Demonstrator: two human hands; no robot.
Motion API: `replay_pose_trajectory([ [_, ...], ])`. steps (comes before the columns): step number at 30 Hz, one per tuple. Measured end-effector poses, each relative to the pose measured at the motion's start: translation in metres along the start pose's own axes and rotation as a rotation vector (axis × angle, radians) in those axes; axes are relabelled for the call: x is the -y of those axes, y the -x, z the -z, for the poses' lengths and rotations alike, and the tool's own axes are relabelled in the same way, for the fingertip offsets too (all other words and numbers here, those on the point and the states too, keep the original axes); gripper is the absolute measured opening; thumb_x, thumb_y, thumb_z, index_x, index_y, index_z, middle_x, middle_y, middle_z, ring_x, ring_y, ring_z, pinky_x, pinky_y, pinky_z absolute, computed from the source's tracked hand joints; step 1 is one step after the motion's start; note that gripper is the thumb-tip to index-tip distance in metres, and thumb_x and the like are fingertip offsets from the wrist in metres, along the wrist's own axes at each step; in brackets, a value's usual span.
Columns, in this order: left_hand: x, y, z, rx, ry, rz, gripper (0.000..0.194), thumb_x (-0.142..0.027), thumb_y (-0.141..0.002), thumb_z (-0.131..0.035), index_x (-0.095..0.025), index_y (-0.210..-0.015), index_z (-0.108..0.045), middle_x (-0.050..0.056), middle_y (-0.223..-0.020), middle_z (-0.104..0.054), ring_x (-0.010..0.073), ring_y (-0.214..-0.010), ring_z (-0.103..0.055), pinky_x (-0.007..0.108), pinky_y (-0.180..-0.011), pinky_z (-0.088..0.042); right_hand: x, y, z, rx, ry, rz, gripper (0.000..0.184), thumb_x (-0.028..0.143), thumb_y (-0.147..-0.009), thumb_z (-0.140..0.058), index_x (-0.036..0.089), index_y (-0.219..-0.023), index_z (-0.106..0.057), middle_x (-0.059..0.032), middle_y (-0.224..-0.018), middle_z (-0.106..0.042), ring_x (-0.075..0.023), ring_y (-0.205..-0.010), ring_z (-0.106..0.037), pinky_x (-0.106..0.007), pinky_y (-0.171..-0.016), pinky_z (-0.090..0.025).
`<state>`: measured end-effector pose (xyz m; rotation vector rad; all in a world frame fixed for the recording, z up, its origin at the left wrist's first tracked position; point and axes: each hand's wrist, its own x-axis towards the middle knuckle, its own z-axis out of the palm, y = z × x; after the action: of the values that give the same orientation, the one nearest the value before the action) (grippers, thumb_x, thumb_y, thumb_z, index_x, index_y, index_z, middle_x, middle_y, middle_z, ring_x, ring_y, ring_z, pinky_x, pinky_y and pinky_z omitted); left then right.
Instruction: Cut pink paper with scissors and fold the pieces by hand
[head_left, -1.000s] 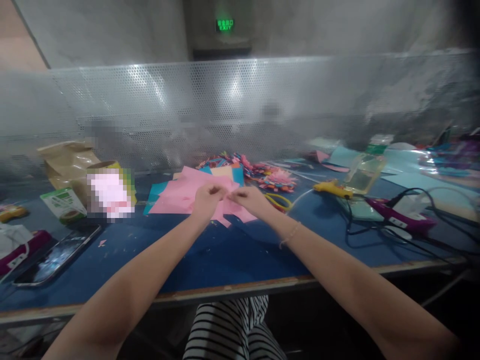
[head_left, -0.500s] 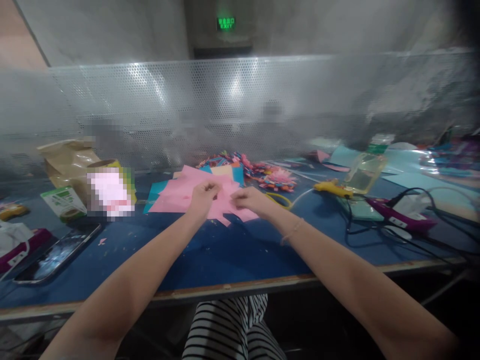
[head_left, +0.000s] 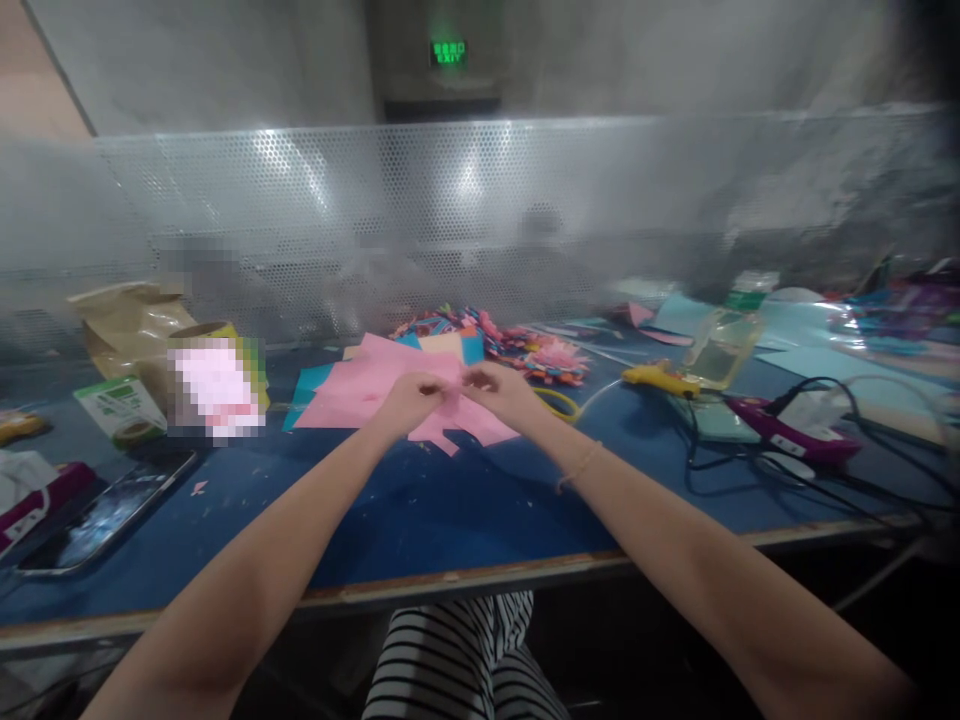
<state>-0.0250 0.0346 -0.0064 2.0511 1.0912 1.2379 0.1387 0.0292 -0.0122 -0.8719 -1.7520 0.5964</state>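
Pink paper sheets lie in a loose stack in the middle of the blue table, over some blue paper. Above the stack, my left hand is closed, its fingertips pinched on a piece of pink paper. Close by, my right hand has its thumb and fingers drawn together on the same pink piece. The two sets of fingertips nearly meet, and much of the held piece is hidden or blends with the sheets below. A cut pink strip sticks out toward me under the hands.
Behind the stack lies a pile of colourful paper flowers. To the right are a yellow glue gun, a bottle, black cables and a purple tissue box. A phone and a brown paper bag are at left.
My hands have come closer together over the pink paper, the left one shifting right. The fingertips now nearly touch. The view has turned slightly.
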Motion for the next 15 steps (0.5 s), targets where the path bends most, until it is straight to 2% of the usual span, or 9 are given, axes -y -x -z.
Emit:
replay_pose_trajectory([
  [3,-0.0018,-0.0007,0.0018,0.019,-0.057,-0.011,0.017,-0.013,-0.058,-0.051,-0.020,-0.065,-0.066,-0.001,-0.067,-0.062,0.0128,-0.063,-0.054,0.023,-0.061,-0.040,0.0047,0.0012,0.0013,0.019,0.062,0.067,0.017,0.029,-0.063,-0.057,0.016,-0.075,-0.059,-0.0034,-0.072,-0.059,-0.0113,-0.063,-0.052,-0.024,-0.059,-0.042],
  [6,-0.0045,-0.0001,0.0027,0.066,-0.102,-0.035,0.019,-0.013,-0.058,-0.051,-0.021,-0.066,-0.066,0.000,-0.066,-0.061,0.0139,-0.065,-0.054,0.024,-0.062,-0.040,0.0063,0.0028,0.0012,0.042,0.094,0.074,0.018,0.026,-0.064,-0.056,0.016,-0.078,-0.058,-0.0028,-0.071,-0.059,-0.0109,-0.062,-0.052,-0.024,-0.058,-0.042],
  [9,-0.0071,0.0023,0.0025,0.128,-0.120,-0.046,0.022,-0.012,-0.059,-0.050,-0.021,-0.071,-0.066,0.001,-0.074,-0.061,0.0146,-0.071,-0.054,0.024,-0.065,-0.040,0.0028,0.0034,0.0020,0.076,0.154,0.061,0.012,0.020,-0.064,-0.053,0.016,-0.074,-0.058,-0.0009,-0.066,-0.058,-0.0101,-0.059,-0.052,-0.023,-0.057,-0.042],
  [12,-0.0077,0.0044,0.0020,0.057,-0.117,-0.018,0.028,-0.014,-0.059,-0.052,-0.020,-0.084,-0.062,0.002,-0.077,-0.060,0.0143,-0.073,-0.054,0.025,-0.067,-0.041,-0.0020,0.0028,0.0033,0.112,0.166,0.003,0.016,0.011,-0.060,-0.053,0.016,-0.075,-0.058,0.0009,-0.062,-0.057,-0.0096,-0.056,-0.053,-0.023,-0.056,-0.043],
  [15,-0.0072,0.0033,0.0014,-0.067,-0.027,0.011,0.034,-0.017,-0.056,-0.058,-0.018,-0.090,-0.057,0.001,-0.074,-0.057,0.0127,-0.070,-0.052,0.026,-0.066,-0.041,-0.0034,0.0016,0.0024,0.164,0.042,-0.156,0.015,0.009,-0.059,-0.052,0.015,-0.072,-0.056,0.0012,-0.058,-0.056,-0.0099,-0.054,-0.055,-0.024,-0.055,-0.045],
])
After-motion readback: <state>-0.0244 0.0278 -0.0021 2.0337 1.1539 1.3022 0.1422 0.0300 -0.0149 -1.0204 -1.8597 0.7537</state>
